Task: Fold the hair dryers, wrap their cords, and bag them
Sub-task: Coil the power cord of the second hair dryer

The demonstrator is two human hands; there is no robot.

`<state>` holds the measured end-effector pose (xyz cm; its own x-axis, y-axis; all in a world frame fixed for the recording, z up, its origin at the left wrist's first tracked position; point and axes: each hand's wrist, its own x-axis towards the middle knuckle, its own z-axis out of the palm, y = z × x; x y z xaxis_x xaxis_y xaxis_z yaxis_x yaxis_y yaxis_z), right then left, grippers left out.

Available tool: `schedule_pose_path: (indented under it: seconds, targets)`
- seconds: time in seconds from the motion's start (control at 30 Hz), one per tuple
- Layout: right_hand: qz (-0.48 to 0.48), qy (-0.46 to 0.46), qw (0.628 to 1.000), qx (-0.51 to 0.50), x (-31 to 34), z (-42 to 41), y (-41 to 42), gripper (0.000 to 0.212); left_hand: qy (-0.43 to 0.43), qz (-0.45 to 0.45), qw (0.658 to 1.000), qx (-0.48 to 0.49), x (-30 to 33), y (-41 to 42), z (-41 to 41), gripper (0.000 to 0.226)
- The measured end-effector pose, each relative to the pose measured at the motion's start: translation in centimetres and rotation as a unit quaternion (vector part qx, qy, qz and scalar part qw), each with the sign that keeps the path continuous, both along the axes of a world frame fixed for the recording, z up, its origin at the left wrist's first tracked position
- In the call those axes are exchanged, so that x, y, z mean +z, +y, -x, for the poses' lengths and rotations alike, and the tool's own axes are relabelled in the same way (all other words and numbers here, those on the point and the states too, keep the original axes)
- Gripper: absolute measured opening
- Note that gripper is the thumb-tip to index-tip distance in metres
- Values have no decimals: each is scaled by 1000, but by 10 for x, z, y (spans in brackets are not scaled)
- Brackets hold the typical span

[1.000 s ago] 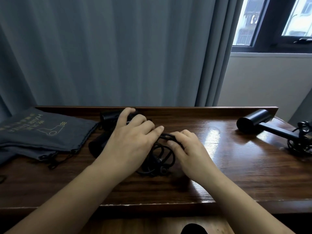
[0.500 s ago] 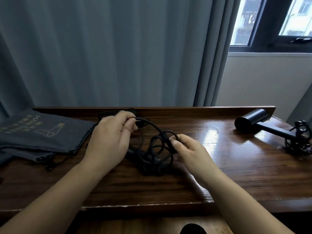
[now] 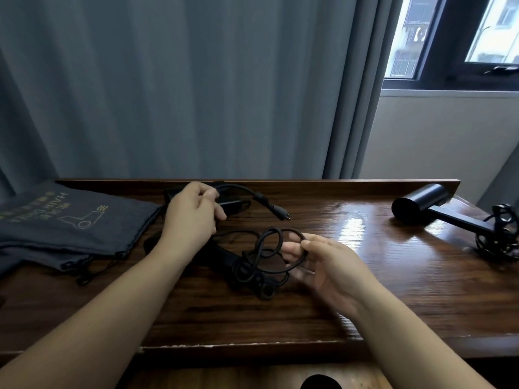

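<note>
Head view: cord lies between both hands.

On the desk, the cord lies mid-front. The bags lie left of the cord. A second dryer lies far to the cord's right, the plug just behind it.

A hotel-like bedroom or home room, dark wooden table with raised back ledge, floor-length grey-blue curtains directly behind the table, dark-framed window above its right end showing apartment buildings, printed hair-dryer bags on its left end
</note>
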<state>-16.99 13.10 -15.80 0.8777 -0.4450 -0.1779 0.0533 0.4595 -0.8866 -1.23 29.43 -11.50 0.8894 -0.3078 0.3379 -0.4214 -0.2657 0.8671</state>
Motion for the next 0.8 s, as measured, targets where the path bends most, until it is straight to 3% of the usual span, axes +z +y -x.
schedule_pose_path:
  seconds: [0.13, 0.27, 0.33, 0.43, 0.5, 0.57, 0.63, 0.7, 0.8]
  targets:
    - [68, -36, 997, 17, 4, 12, 4, 23, 103, 64, 992, -17, 4, -30, -15, 22]
    - [82, -126, 988, 19, 9, 19, 7, 23, 108, 6, 982, -154, 7, -48, -13, 28]
    - [88, -153, 984, 12, 10, 21, 7, 22, 75, -88, 972, -205, 5, -47, -9, 33]
    - [86, -181, 980, -7, 6, 27, 2, 14, -55, -178, 971, -153, 1, -39, 1, 36]
    - [90, -203, 975, -7, -1, 32, 2, 14, -107, -124, 981, -107, -3, -27, 10, 32]
    - [112, -229, 967, 9, -6, 34, 7, 18, -119, -77, 969, -202, -11, -12, 17, 35]
    - [129, -239, 962, 43, -10, 36, 14, 36, -117, -113, 927, -338, -18, -1, 28, 40]
    - [149, -240, 957, 60, -8, 36, 20, 39, -134, -121, 917, -355, -26, 4, 32, 34]
    - [183, -217, 959, -5, -5, 28, 15, 28, -16, -44, 945, -323, -27, 9, 33, 26]
